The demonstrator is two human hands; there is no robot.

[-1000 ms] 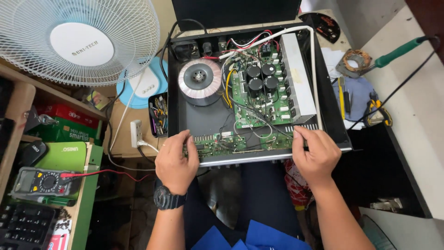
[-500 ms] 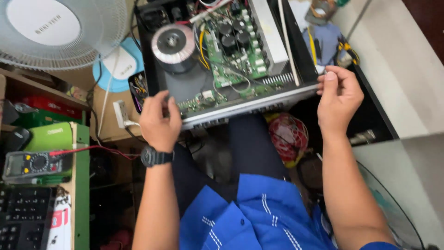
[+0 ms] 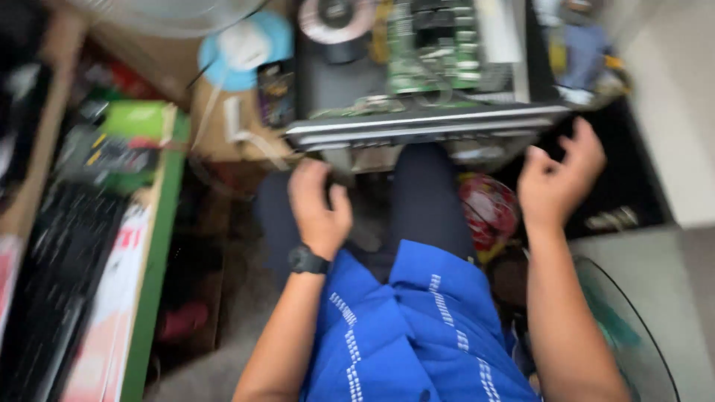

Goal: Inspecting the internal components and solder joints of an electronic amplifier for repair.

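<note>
Your left hand [image 3: 319, 212] is hovering just below the front edge of the opened amplifier chassis [image 3: 428, 123], its fingers [image 3: 309, 179] curled loosely and gripping nothing. Your right hand [image 3: 557, 182] is hanging off the chassis's right front corner, its fingers [image 3: 585, 145] spread and empty. The chassis is sitting above your knees, lid off, showing a green circuit board [image 3: 432, 45] and a round transformer [image 3: 335, 15]. A black wristwatch [image 3: 307, 260] is circling your left wrist. A blurred red round object [image 3: 488, 208] is lying below the chassis, between your hands.
</note>
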